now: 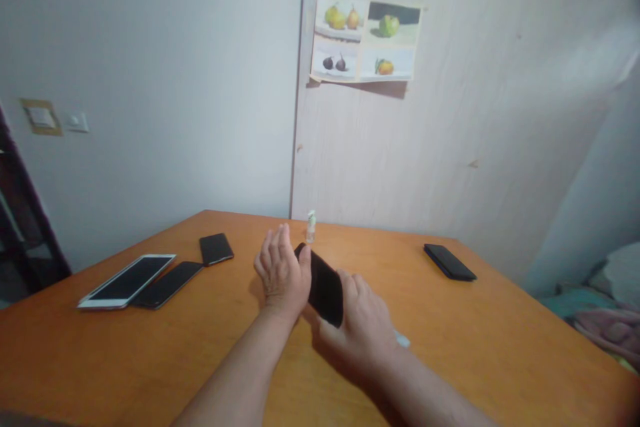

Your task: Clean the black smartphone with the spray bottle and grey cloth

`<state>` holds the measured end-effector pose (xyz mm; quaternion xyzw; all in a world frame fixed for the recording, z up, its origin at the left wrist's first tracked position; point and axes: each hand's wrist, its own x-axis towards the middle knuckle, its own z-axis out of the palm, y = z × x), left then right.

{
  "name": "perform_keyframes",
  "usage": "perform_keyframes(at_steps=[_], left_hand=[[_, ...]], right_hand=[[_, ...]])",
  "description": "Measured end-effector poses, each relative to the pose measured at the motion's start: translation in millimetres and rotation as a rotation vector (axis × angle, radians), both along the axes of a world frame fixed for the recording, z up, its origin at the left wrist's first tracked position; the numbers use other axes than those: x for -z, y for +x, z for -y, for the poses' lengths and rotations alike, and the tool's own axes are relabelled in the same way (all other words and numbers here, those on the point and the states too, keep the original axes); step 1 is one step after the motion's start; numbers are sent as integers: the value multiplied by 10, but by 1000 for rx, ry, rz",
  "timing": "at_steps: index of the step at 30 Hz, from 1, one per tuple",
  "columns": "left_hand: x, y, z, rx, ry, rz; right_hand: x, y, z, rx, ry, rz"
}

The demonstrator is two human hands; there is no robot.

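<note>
A black smartphone (325, 288) is held tilted over the middle of the table, its dark face toward me. My right hand (364, 320) wraps round its lower right end. At the phone's upper left end is my left hand (283, 270), fingers stretched out and the thumb side up against the phone's edge; whether it bears any weight I cannot tell. Just beyond the hands stands a small clear spray bottle (311, 227) with a pale green top. A pale blue-white item (401, 339) shows partly from behind my right wrist, too hidden to name.
On the left of the wooden table (200, 353) lie a white tablet (127, 282), a black phone (169, 285) next to it and a smaller black device (216, 249). A black wallet-like case (450, 262) rests at the right. The wall behind carries a fruit print (367, 40).
</note>
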<state>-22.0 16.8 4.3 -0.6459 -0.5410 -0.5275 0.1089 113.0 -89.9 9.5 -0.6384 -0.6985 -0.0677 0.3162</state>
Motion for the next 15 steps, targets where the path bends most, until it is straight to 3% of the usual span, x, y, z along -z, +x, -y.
perform_keyframes(at_steps=[5, 11, 15], left_hand=[[-25, -179, -112, -193, -81, 209], [-9, -77, -48, -31, 5, 27], [9, -144, -124, -150, -112, 155]], right_hand=[[-13, 32, -4, 32, 1, -17], [-18, 9, 17, -6, -9, -10], [-50, 51, 0, 25, 8, -66]])
